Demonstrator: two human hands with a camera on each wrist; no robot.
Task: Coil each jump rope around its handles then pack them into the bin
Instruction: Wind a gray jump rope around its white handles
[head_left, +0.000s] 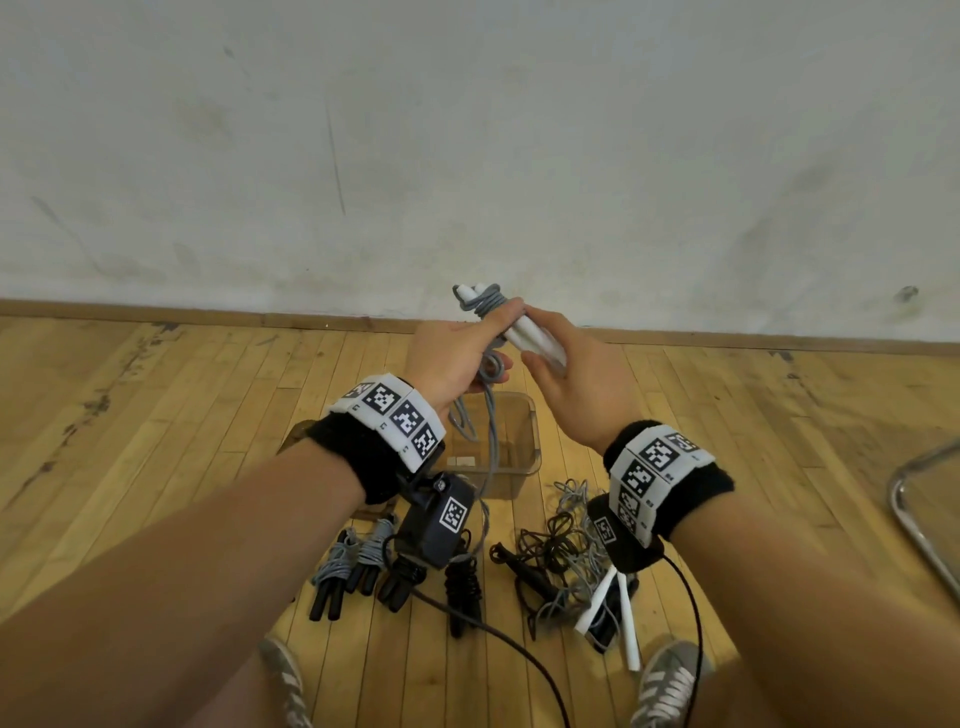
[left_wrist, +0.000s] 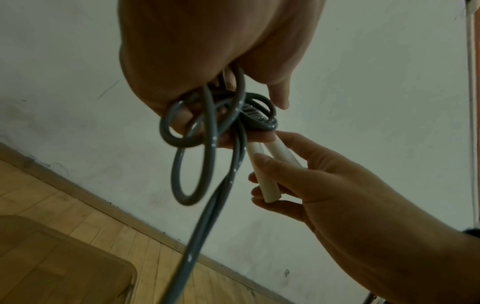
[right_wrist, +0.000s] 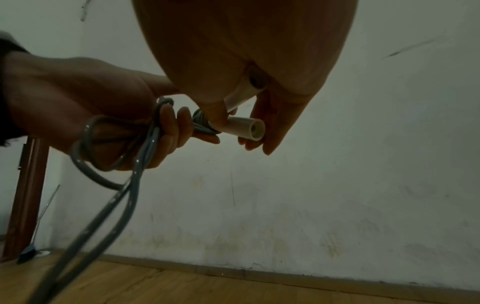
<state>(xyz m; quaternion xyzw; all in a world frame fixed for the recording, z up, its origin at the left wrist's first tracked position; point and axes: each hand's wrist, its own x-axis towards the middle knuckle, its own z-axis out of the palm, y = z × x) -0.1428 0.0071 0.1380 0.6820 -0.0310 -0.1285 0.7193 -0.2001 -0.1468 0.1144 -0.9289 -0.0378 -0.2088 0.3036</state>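
Note:
Two white handles (head_left: 530, 332) (left_wrist: 267, 172) (right_wrist: 244, 128) of a grey jump rope are held side by side in front of me. My right hand (head_left: 566, 374) (left_wrist: 298, 179) grips their lower ends. My left hand (head_left: 462, 358) (right_wrist: 109, 123) holds the grey cord (head_left: 485, 304) (left_wrist: 197, 144) (right_wrist: 124, 168) where a few turns wrap the handles. A loop and a doubled tail of cord hang from the left hand toward the clear plastic bin (head_left: 524, 447) on the floor below.
Coiled ropes with black handles (head_left: 363, 571) lie on the wooden floor at the near left. A tangle of black and grey ropes (head_left: 561, 551) with white handles (head_left: 618, 608) lies at the near right. A metal chair frame (head_left: 919, 519) stands far right. My shoes (head_left: 667, 686) are at the bottom.

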